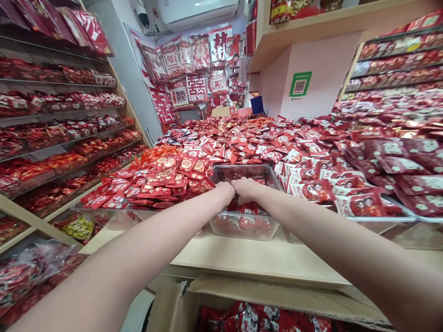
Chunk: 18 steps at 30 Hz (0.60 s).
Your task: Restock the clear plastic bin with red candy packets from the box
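A clear plastic bin (245, 225) stands on the counter, partly filled with small red printed packets (254, 222). Both arms reach forward into its opening. My left hand (224, 192) is closed at the bin's left side, fingers curled down and away from view. Right beside it, my right hand (245, 189) is closed too, its knuckles nearly touching the left hand. Whatever lies between or under the fingers is hidden. To the left of the bin is a heap of red packets with gold print (169, 173).
White-and-red packets (318, 189) fill a bin on the right. An open cardboard box (277, 295) of red packets sits below the counter edge (263, 258). Stocked shelves (58, 110) rise on the left; a wooden shelf (311, 34) overhangs at upper right.
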Each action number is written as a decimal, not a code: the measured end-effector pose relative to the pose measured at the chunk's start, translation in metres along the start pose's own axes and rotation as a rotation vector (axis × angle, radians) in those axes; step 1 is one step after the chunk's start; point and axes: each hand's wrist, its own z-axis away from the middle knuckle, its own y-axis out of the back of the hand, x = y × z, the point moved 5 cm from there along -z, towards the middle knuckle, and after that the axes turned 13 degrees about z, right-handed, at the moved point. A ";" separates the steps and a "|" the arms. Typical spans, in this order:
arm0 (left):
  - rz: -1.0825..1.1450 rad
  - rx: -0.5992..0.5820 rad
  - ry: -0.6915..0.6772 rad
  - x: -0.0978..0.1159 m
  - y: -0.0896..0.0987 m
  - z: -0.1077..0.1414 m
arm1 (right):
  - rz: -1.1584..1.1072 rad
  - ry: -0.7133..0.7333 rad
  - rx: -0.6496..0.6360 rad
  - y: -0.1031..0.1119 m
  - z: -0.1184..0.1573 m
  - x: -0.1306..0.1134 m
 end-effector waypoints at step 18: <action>0.000 0.033 0.006 0.001 -0.002 0.003 | 0.074 -0.016 0.012 0.000 0.002 -0.001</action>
